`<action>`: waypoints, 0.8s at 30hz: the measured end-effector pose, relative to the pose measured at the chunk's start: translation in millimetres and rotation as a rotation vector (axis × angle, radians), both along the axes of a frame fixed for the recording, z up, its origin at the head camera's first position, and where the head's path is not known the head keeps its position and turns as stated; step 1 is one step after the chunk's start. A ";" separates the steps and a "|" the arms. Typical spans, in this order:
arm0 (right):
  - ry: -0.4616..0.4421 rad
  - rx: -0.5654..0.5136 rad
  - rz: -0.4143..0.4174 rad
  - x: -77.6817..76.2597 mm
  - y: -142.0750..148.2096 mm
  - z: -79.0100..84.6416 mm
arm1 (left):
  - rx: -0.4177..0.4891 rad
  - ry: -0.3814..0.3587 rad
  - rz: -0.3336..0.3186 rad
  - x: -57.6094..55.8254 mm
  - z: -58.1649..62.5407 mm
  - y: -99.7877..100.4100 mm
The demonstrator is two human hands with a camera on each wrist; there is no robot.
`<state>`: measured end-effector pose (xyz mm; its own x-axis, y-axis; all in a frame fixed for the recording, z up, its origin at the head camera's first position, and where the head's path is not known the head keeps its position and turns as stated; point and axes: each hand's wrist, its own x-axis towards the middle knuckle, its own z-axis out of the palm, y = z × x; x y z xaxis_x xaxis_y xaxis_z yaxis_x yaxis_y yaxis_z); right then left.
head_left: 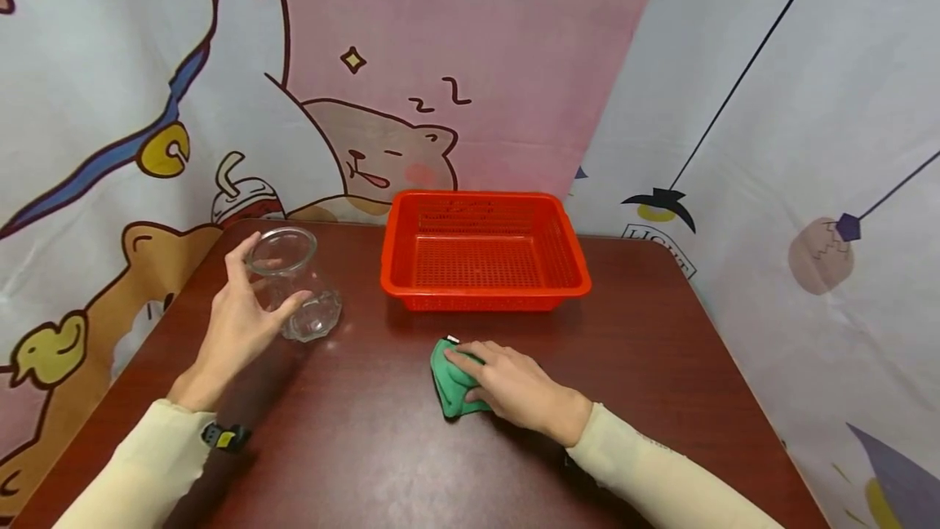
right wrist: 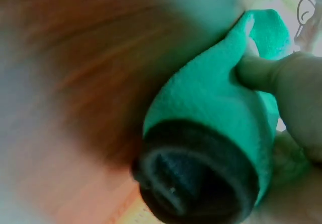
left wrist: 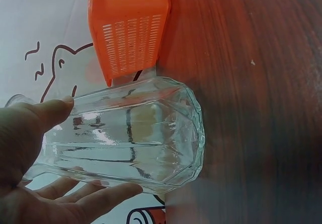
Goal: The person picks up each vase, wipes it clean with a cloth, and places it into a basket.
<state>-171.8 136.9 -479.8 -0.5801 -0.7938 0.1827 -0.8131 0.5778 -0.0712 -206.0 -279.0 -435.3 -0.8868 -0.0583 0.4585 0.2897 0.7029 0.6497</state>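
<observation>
A clear glass vase (head_left: 319, 317) with a round rim and a faceted base stands at the left side of the table. My left hand (head_left: 238, 313) holds it from the left, the thumb on one side of the glass (left wrist: 115, 138) and the fingers along the other. Near the middle of the table my right hand (head_left: 521, 386) grips a bunched green cloth (head_left: 451, 386). In the right wrist view, the thumb presses into the cloth (right wrist: 201, 103), and its dark edging curls into a loop. Part of the cloth is hidden under the hand.
A red plastic basket (head_left: 477, 300) with perforated walls sits at the back of the brown table (head_left: 367, 447). Curtains with cartoon prints (head_left: 514, 64) hang right behind and beside the table. A dark band with a yellow mark (head_left: 226, 436) is on the left wrist.
</observation>
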 end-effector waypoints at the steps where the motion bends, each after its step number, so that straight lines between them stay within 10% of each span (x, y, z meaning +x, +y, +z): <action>1: -0.022 -0.012 0.000 -0.8 0.7 0.1 | 0.001 0.002 -0.001 -0.3 0.2 0.0; 24: -0.126 -0.267 0.111 -11.3 -12.9 9.3 | -0.020 -0.014 -0.046 -2.7 -1.6 -10.0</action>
<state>-183.1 124.0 -470.5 -0.5235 -0.7874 0.3254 -0.8455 0.4331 -0.3123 -208.7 -289.0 -436.8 -0.8947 -0.0081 0.4466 0.3131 0.7017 0.6399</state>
